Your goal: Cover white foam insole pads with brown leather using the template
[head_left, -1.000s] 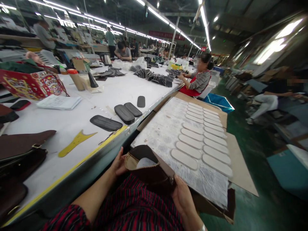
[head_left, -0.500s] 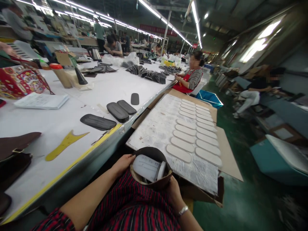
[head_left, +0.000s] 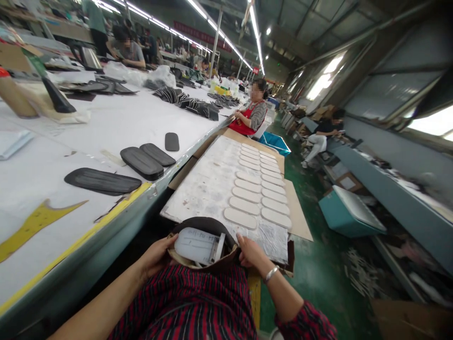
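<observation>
In front of my striped clothing I hold a dark brown bag-like leather piece (head_left: 207, 224) by its rim, its opening facing up. Inside it lies a white plastic plate (head_left: 194, 244) with handwriting, and a pale upright block (head_left: 218, 247) stands at the plate's right end. My left hand (head_left: 158, 253) is closed on the left side of the rim. My right hand (head_left: 250, 250), a silver bracelet at its wrist, pinches the right side. The lower part of the leather piece is hidden against my clothing.
Beyond it, a grey board (head_left: 201, 189) carries rows of pale oval pieces (head_left: 240, 218). On the white table (head_left: 106, 123) at left lie black oval pieces (head_left: 102, 181) and a yellow template (head_left: 38, 224). A person in a red apron (head_left: 247, 118) sits farther along. A teal box (head_left: 348, 212) stands at right.
The view has swung to the right. My right hand has come up from the lower right side of the leather piece to its upper right rim. The left hand keeps its hold.
</observation>
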`<state>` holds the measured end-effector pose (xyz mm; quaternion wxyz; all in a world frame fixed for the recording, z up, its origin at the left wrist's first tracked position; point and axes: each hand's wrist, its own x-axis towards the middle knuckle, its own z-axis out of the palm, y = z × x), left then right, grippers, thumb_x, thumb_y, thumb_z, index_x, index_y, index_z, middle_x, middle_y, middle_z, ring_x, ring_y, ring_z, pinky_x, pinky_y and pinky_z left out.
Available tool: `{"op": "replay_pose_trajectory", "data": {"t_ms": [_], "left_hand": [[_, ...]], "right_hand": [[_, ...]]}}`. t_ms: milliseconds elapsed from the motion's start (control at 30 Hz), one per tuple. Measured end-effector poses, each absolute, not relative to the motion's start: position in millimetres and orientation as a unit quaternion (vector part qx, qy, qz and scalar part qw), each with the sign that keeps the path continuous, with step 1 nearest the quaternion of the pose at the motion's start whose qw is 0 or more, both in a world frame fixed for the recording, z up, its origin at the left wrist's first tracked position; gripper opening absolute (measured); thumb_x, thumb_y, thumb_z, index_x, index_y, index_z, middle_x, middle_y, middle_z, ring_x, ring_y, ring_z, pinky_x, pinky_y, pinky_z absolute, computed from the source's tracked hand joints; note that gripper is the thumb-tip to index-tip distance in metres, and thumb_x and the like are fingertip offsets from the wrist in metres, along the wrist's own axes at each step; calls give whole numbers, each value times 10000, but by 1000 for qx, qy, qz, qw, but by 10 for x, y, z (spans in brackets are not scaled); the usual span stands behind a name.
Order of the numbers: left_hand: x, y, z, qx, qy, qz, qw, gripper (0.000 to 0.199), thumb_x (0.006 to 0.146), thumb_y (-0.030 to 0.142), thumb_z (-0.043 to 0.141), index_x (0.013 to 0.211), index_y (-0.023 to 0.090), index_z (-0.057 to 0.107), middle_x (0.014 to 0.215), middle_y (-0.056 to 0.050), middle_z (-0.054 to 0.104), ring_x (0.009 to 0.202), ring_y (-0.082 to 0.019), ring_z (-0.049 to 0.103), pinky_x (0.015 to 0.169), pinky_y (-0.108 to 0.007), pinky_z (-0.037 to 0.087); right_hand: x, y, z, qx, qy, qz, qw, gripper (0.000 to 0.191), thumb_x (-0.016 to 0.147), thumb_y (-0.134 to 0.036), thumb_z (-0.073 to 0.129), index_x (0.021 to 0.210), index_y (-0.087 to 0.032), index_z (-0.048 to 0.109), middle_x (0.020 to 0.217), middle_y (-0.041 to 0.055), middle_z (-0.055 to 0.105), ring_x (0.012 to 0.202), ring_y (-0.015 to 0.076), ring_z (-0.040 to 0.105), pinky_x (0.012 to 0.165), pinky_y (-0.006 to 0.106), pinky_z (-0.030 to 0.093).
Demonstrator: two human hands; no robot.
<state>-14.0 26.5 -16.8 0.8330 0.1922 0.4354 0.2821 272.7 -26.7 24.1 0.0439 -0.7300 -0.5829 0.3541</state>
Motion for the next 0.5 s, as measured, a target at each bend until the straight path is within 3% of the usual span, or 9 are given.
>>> {"op": "replay_pose_trajectory", "data": {"t_ms": [67, 133, 267, 367, 500], "left_hand": [[-153, 264, -214, 201, 441, 283, 828, 251, 773, 315, 586, 930, 119, 595, 696, -65, 661, 623, -186, 643, 578, -288, 535], [-163, 262, -241, 214, 445, 287, 821, 248, 781, 322, 574, 932, 127, 595, 696, -61, 659, 603, -177, 637, 536, -269, 524], [-180, 257, -229, 223, 439, 288, 821, 292, 780, 321, 576, 1014, 145, 570, 768, -67, 673, 665, -191, 648, 564, -279, 523], [-181, 248, -187, 207, 426, 299, 829, 334, 776, 291, 586, 1078, 159, 533, 836, -71, 681, 753, -206, 653, 656, -311, 524], [-168, 240, -151, 222, 401, 307, 834, 387, 760, 295, 603, 1114, 169, 508, 908, -77, 679, 842, -222, 644, 754, -351, 502]], "right_hand": [[2734, -161, 521, -739, -477, 471, 71, 714, 846, -624, 140, 1202, -77, 428, 540, 95, 640, 417, 196, 601, 440, 301, 483], [2641, -44, 778, -721, -394, 567, 56, 844, 741, -753, 204, 1266, -112, 363, 545, 88, 645, 426, 217, 609, 423, 325, 487], [2320, 149, 1058, -735, -366, 566, -82, 979, 567, -837, 378, 1155, -59, 468, 481, 103, 609, 426, 256, 601, 408, 366, 477], [2103, 229, 1081, -741, -370, 546, -128, 894, 519, -808, 487, 979, -45, 555, 503, 124, 605, 458, 267, 609, 414, 380, 478], [1928, 297, 1017, -759, -390, 512, -101, 536, 595, -600, 633, 758, -94, 565, 498, 97, 598, 450, 255, 608, 417, 384, 489]]}}
